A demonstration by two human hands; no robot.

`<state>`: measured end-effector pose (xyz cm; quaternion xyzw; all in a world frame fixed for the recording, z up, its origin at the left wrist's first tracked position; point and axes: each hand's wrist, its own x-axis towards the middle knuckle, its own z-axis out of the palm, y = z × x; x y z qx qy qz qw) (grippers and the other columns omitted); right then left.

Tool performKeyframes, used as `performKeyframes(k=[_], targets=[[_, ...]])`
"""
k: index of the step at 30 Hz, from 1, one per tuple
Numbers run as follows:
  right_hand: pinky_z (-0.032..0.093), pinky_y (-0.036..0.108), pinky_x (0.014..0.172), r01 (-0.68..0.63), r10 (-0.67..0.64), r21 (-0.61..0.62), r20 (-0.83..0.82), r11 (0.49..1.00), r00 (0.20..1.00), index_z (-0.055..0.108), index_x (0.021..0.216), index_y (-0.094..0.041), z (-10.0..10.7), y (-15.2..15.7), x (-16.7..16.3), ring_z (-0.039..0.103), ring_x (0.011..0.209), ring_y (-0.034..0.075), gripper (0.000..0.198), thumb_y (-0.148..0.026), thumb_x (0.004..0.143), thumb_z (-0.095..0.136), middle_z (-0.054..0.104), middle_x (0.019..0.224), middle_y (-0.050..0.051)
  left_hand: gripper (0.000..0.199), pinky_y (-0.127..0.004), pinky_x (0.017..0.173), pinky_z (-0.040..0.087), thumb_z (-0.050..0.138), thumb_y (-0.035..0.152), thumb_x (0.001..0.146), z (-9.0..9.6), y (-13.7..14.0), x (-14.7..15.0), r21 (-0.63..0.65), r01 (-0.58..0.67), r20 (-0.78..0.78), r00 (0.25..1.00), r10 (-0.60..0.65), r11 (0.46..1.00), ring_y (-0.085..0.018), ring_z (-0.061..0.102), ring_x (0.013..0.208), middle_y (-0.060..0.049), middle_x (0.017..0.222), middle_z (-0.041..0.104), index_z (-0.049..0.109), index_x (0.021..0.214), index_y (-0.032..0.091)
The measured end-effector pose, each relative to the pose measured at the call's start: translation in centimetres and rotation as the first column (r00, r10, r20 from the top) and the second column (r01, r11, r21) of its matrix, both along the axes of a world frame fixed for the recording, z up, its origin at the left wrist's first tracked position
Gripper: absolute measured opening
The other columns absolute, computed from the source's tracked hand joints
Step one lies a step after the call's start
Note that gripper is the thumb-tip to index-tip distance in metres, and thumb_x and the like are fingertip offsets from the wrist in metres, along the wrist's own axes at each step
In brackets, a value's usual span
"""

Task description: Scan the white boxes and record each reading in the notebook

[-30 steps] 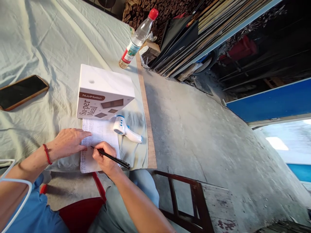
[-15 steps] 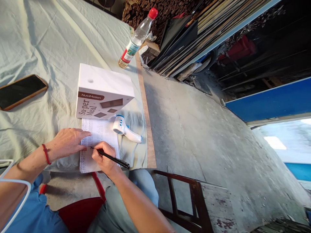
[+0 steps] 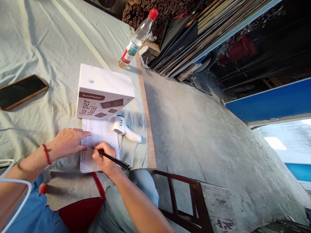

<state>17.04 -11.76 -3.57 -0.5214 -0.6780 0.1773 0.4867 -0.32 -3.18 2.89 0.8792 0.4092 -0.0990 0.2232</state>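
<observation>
A black pen [image 3: 114, 159] is gripped in my right hand [image 3: 106, 158], its tip on a sheet of paper [image 3: 104, 131] with printed lines and handwriting along the left side. My left hand [image 3: 69, 141], a red cord at its wrist, lies flat with fingers stretched onto the paper's left edge. Just beyond the sheet stands a white NutriMotion box [image 3: 104, 92], covering the paper's far end. To the right of the paper lies a white and blue infrared thermometer [image 3: 127, 130].
A pale cloth [image 3: 60, 38] covers the table. On it are a phone [image 3: 23, 92] at left and a red-capped bottle [image 3: 136, 42] near the far right edge. A wooden stool [image 3: 194, 194] stands on the concrete floor at right. A white cable [image 3: 25, 183] crosses the lower left.
Almost nothing differs. The whole view has shifted very slightly; both hands keep their places and the pen stays at the same spot on the paper.
</observation>
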Motion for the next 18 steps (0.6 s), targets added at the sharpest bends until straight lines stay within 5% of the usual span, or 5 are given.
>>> performKeyframes(k=[10, 13, 18], targets=[[0.043, 0.023, 0.053, 0.022, -0.022, -0.024, 0.001, 0.999, 1.0, 0.049, 0.072, -0.022, -0.1, -0.2, 0.0, 0.051, 0.053, 0.012, 0.013, -0.011, 0.079, 0.052, 0.054, 0.061, -0.005, 0.045, -0.03, 0.074, 0.051, 0.067, 0.031, 0.086, -0.2, -0.1, 0.0, -0.005, -0.018, 0.055, 0.998, 0.019, 1.0, -0.028, 0.068, 0.104, -0.003, 0.118, 0.072, 0.063, 0.131, 0.03], [0.046, 0.024, 0.056, 0.113, -0.113, 0.005, -0.032, 0.994, 0.993, 0.053, 0.076, -0.022, 0.5, -0.2, 0.7, 0.056, 0.057, 0.013, 0.011, -0.012, 0.081, 0.053, 0.058, 0.067, -0.003, 0.044, -0.027, 0.064, 0.045, 0.067, 0.033, 0.082, 0.0, 0.5, -0.5, -0.046, -0.013, 0.096, 0.995, 0.017, 0.999, -0.024, 0.069, 0.089, -0.002, 0.102, 0.074, 0.066, 0.126, 0.029], [0.048, 0.026, 0.064, 0.231, -0.246, 0.092, 0.228, 0.969, 0.942, 0.062, 0.084, -0.021, 2.1, 0.4, 3.8, 0.06, 0.066, 0.015, 0.017, -0.008, 0.08, 0.052, 0.063, 0.074, 0.0, 0.026, -0.027, 0.058, 0.04, 0.064, 0.047, 0.076, 0.1, 3.3, -3.2, -0.153, -0.126, 0.264, 0.951, 0.164, 0.98, -0.017, 0.059, 0.062, 0.001, 0.067, 0.062, 0.067, 0.08, 0.021]])
